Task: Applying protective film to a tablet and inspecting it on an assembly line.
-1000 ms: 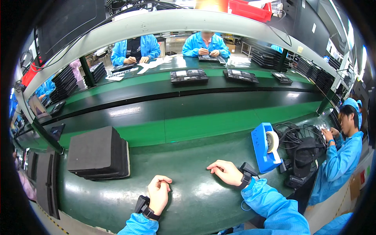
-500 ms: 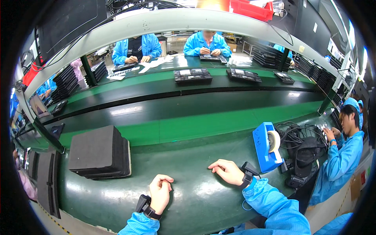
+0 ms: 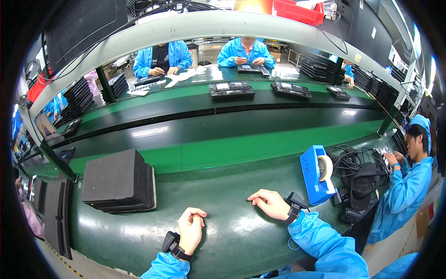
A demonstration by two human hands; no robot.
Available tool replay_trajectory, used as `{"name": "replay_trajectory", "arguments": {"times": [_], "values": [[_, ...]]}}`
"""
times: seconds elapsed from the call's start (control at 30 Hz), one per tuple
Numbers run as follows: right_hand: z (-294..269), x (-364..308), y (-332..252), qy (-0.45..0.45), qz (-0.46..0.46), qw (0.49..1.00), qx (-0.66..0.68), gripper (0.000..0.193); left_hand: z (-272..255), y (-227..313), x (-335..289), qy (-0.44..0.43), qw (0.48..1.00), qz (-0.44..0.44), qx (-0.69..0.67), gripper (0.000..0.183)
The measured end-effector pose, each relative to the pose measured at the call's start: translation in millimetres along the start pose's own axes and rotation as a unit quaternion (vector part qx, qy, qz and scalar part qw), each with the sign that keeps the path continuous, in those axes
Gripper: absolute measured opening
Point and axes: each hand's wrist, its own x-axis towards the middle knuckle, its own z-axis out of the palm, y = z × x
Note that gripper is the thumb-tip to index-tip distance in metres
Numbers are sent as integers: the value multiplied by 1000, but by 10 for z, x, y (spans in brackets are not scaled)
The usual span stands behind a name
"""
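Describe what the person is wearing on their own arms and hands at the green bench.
Both forearms are in bright blue sleeves with gathered cuffs. The left hand and right hand are bare, with no gloves. Each wrist carries a black strap with a small boxy black device, left band and right band.
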Motion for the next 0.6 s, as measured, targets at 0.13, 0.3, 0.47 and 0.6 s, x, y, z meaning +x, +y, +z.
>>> {"name": "replay_trajectory", "arguments": {"times": [0.13,0.3,0.47,0.6], "values": [[-1,-4,-15,0,1,1000,1,19,2,17,-5,-1,1000,-3,7,20],[8,8,-20,-3,5,1000,-3,19,-15,15,7,-2,1000,-8,13,20],[7,11,-21,-2,1,1000,-5,19,-16,8,10,-1,1000,-6,8,21],[9,18,-21,-2,-1,1000,-6,19,-16,4,15,-3,1000,-6,-1,21]]}}
